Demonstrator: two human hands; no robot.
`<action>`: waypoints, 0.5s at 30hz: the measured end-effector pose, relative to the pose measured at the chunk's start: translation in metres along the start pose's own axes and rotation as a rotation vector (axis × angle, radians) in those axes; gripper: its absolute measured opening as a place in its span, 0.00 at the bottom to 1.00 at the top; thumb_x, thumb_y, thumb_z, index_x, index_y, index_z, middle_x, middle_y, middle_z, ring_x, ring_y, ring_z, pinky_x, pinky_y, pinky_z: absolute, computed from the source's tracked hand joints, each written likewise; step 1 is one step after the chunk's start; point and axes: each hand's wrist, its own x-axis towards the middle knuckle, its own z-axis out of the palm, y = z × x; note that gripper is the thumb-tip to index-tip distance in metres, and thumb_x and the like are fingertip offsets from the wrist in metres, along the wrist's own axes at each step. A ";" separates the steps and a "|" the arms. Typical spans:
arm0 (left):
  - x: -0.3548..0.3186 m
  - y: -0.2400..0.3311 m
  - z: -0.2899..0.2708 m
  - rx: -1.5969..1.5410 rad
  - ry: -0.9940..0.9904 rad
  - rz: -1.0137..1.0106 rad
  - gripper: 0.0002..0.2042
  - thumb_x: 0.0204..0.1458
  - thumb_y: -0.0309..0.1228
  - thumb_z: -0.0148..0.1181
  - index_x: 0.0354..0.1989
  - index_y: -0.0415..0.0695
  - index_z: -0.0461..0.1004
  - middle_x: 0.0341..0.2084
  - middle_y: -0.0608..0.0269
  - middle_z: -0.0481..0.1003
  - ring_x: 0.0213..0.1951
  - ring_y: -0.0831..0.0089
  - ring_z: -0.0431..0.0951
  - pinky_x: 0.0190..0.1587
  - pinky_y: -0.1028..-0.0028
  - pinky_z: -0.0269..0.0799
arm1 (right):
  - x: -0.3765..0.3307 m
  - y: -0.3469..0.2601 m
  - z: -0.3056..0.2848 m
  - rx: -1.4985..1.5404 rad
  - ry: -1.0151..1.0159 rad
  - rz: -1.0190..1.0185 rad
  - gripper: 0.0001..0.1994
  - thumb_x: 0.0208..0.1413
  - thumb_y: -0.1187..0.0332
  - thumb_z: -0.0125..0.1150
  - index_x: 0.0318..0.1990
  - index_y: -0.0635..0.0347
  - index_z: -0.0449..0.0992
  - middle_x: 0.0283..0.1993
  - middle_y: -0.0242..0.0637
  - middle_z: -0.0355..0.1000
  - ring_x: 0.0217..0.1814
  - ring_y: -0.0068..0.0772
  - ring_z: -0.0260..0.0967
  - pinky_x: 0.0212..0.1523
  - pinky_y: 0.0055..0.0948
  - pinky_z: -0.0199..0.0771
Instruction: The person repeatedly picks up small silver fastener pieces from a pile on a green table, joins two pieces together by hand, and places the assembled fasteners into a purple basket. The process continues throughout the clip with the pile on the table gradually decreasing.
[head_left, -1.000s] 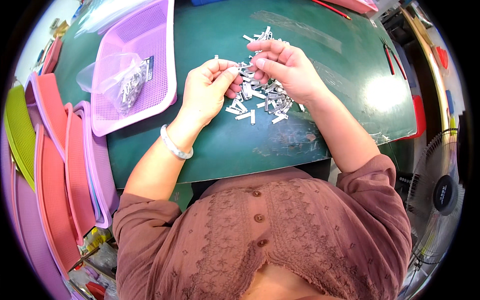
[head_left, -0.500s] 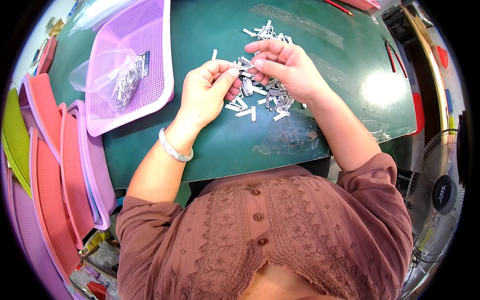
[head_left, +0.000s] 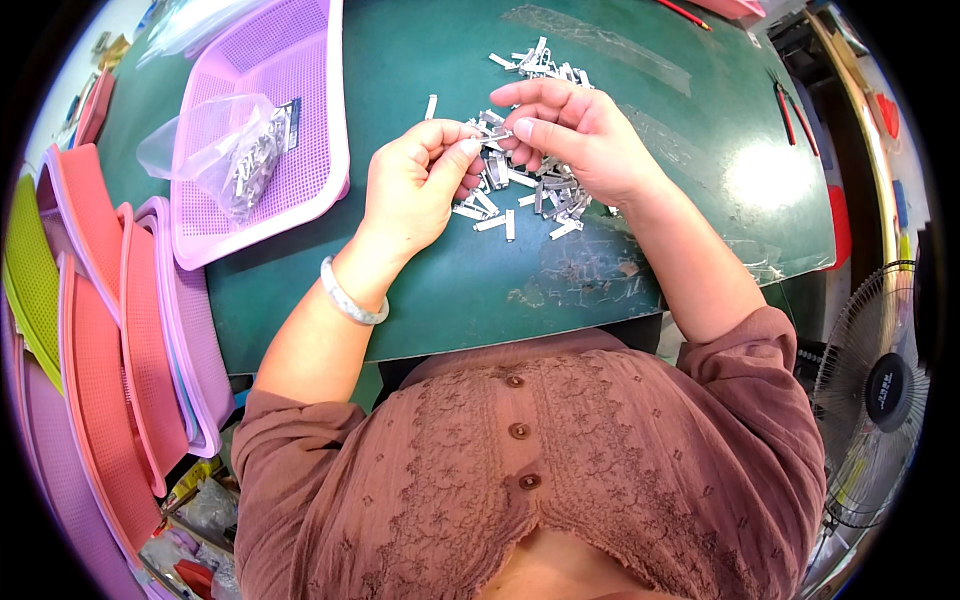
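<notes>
Over the green table, my left hand [head_left: 412, 182] pinches a small flat silvery metal piece [head_left: 493, 138] between thumb and forefinger. At its other end, my right hand [head_left: 590, 140] has thumb and curled fingers closed at the piece's tip. Beneath both hands spreads a loose pile of similar small metal pieces [head_left: 556, 200], partly covered by my fingers. More of them [head_left: 540, 62] lie beyond my right hand, and a single piece [head_left: 431, 106] rests apart, beyond my left hand.
A purple perforated basket [head_left: 333, 150] on the left holds a clear plastic bag [head_left: 215, 150] of metal pieces. Stacked baskets [head_left: 110, 400] stand beside the table [head_left: 450, 290]. Red-handled pliers [head_left: 784, 115] and a red pen [head_left: 685, 14] lie at the far right. A fan [head_left: 870, 400] stands right.
Both hands stay nearly in place. The metal piece now shows more plainly between the fingertips of both hands; the pile looks unchanged.
</notes>
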 end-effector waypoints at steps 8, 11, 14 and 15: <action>0.000 -0.002 0.000 -0.031 -0.028 -0.017 0.08 0.53 0.26 0.50 0.38 0.36 0.70 0.24 0.65 0.73 0.25 0.81 0.72 0.28 0.82 0.69 | 0.000 0.000 0.000 -0.032 0.023 0.002 0.15 0.51 0.74 0.53 0.47 0.67 0.67 0.29 0.34 0.71 0.27 0.17 0.65 0.30 0.17 0.68; 0.001 -0.005 -0.001 -0.046 -0.037 -0.003 0.07 0.53 0.26 0.50 0.37 0.37 0.70 0.24 0.64 0.73 0.25 0.81 0.72 0.27 0.83 0.69 | 0.001 0.001 -0.001 -0.041 0.027 0.007 0.14 0.51 0.75 0.53 0.47 0.66 0.68 0.29 0.33 0.71 0.27 0.17 0.65 0.31 0.16 0.68; 0.001 -0.004 0.000 -0.065 -0.035 -0.033 0.08 0.54 0.26 0.50 0.39 0.35 0.69 0.24 0.64 0.73 0.25 0.80 0.72 0.28 0.82 0.70 | 0.000 0.000 0.000 -0.045 0.030 0.021 0.14 0.51 0.75 0.52 0.47 0.64 0.68 0.29 0.31 0.70 0.28 0.16 0.64 0.32 0.16 0.68; 0.001 -0.004 0.000 -0.066 -0.032 -0.034 0.08 0.53 0.26 0.50 0.39 0.35 0.69 0.24 0.64 0.73 0.25 0.80 0.72 0.28 0.82 0.70 | 0.000 0.000 0.000 -0.050 0.031 0.022 0.14 0.52 0.75 0.52 0.47 0.64 0.68 0.29 0.31 0.70 0.28 0.16 0.64 0.32 0.16 0.68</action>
